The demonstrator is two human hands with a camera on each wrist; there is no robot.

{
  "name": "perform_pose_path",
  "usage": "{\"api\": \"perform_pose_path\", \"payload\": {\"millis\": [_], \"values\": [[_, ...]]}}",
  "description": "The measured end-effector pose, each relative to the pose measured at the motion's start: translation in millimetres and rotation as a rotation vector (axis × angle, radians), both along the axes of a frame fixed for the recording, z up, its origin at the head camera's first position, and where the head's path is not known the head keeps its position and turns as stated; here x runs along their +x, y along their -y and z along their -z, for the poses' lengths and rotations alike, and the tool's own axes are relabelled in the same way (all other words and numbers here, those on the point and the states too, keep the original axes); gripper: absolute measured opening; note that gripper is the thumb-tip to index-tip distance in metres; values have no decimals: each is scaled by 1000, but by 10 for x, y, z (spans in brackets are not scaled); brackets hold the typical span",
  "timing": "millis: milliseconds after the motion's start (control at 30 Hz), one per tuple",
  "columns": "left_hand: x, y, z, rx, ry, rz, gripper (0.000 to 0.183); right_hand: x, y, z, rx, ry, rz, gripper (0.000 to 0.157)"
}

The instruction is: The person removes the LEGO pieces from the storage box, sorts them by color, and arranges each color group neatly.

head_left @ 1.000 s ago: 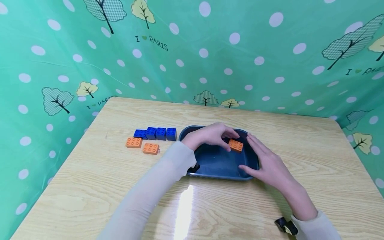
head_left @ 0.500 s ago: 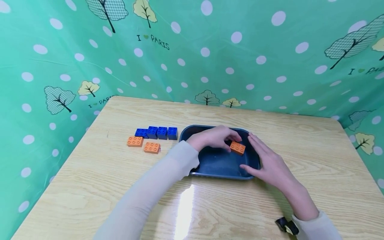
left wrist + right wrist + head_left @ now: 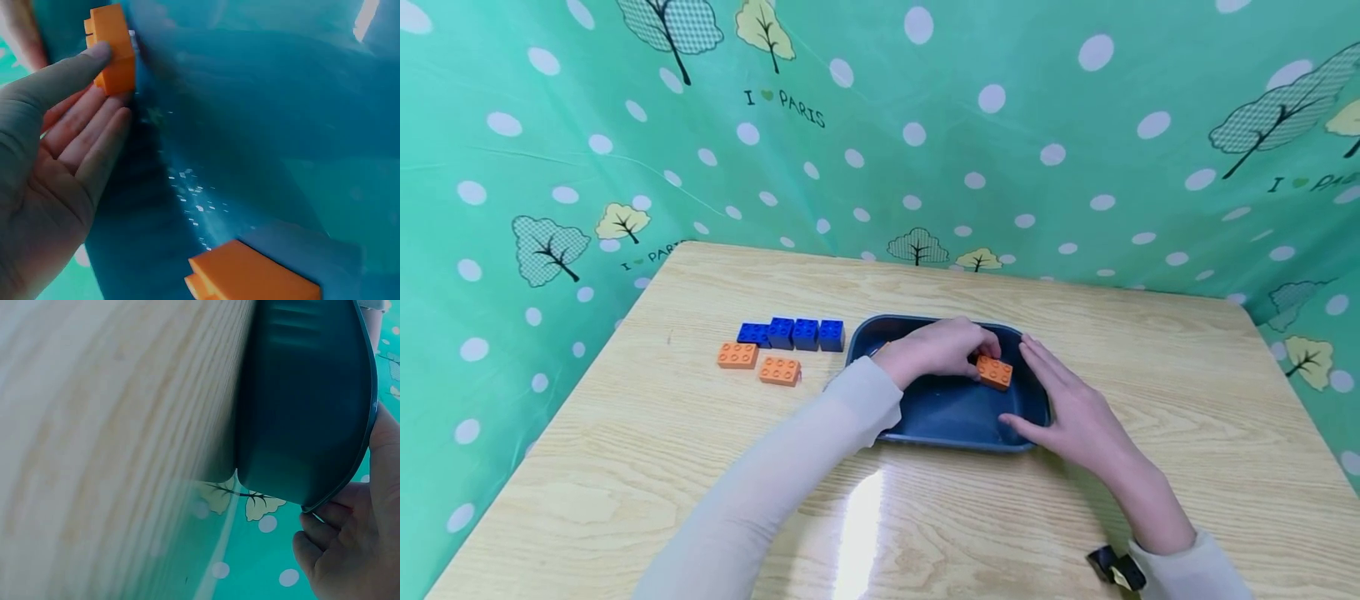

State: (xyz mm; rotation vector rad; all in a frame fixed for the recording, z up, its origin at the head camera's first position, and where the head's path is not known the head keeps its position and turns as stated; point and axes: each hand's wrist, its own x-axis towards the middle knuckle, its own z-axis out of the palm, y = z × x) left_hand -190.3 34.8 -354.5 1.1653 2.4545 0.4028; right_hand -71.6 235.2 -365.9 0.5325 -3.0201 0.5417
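Observation:
An orange toy building brick (image 3: 995,372) is inside the dark blue tub (image 3: 958,445), near its right end. My left hand (image 3: 936,346) reaches into the tub and pinches this brick; in the left wrist view the thumb lies on its studded side, the fingers behind it. A second orange brick (image 3: 256,275) lies in the tub, mostly hidden by my left wrist in the head view. My right hand (image 3: 1071,412) holds the tub's right end by the rim, and the right wrist view shows its fingers bent at the rim corner (image 3: 306,509).
Left of the tub stand several blue bricks (image 3: 806,334) in a row. In front of them lie two orange bricks (image 3: 737,356) on the wooden table (image 3: 610,458). A green dotted cloth (image 3: 865,100) hangs behind the table.
My left thumb and fingers have drawn together at the brick. The brick has shifted slightly right and nearer. My right hand stays at the tub's end.

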Motion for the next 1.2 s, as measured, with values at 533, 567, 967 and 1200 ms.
{"api": "perform_pose_path", "payload": {"millis": [533,567,967,1200], "values": [[-12,285,-340,260,142,-72,35,41,-15,-38,17,28,25,100],[-9,316,-378,282,144,-79,35,40,-20,-39,21,31,30,100],[73,700,-685,538,95,-199,34,64,-112,-44,43,34,62,103],[136,978,-735,644,63,-300,35,89,-182,-33,47,-8,60,102]]}}
